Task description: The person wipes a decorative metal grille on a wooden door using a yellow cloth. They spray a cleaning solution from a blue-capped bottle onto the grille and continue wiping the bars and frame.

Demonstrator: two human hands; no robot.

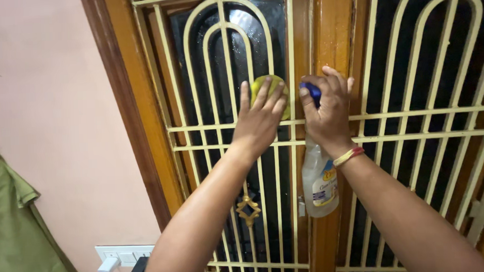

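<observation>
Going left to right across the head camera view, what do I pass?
Green cloth → pink wall → white charger → left hand on a yellow sponge → right hand holding a spray bottle → cream grille.

- Left hand point(260, 119) presses a yellow cloth point(270, 92) against the dark glass point(249, 39) behind the cream grille point(220, 126).
- Right hand point(327, 114) grips a spray bottle point(320, 181) beside the wooden frame point(332, 36).
</observation>
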